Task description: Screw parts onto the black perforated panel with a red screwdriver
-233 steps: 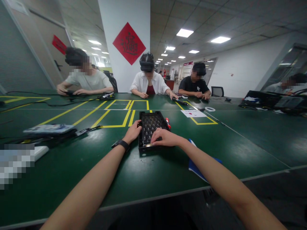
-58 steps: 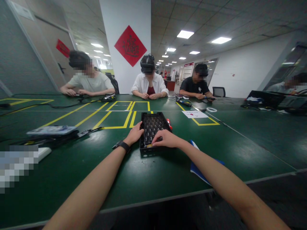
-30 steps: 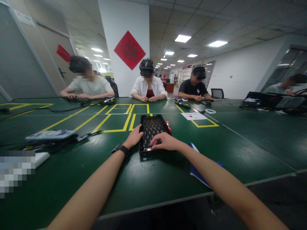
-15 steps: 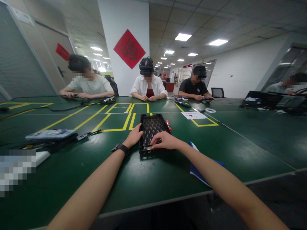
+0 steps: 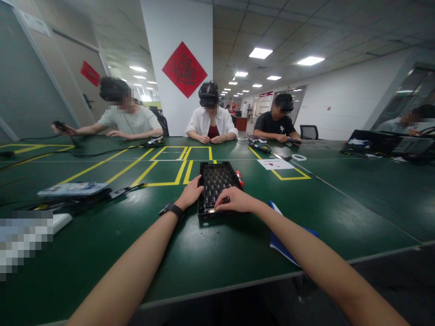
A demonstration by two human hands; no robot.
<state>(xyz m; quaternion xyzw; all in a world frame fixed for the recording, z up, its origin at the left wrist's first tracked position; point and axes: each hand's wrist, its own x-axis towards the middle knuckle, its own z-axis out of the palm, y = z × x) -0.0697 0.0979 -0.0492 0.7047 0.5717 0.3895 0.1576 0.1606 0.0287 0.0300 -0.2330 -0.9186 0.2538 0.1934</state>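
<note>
Big green counter [image 5: 176, 262], black box [image 5: 207, 217] sitting on it, long axis running away from the wearer, small bits inside. Blue thing [image 5: 278, 243] partly under the right forearm. Left hand [image 5: 190, 194] on the box's left wall, right hand [image 5: 236, 200] has narrowed fingers touching a shiny piece [image 5: 211, 210] at the near end; can't tell either grip.

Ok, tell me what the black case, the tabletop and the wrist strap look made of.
Black case: probably satin plastic; straight, moulded walls.
Tabletop: likely smooth, glossy laminate or rubber; blurred reflections.
Wrist strap: dull; rubber or fabric, too small to tell.
</note>
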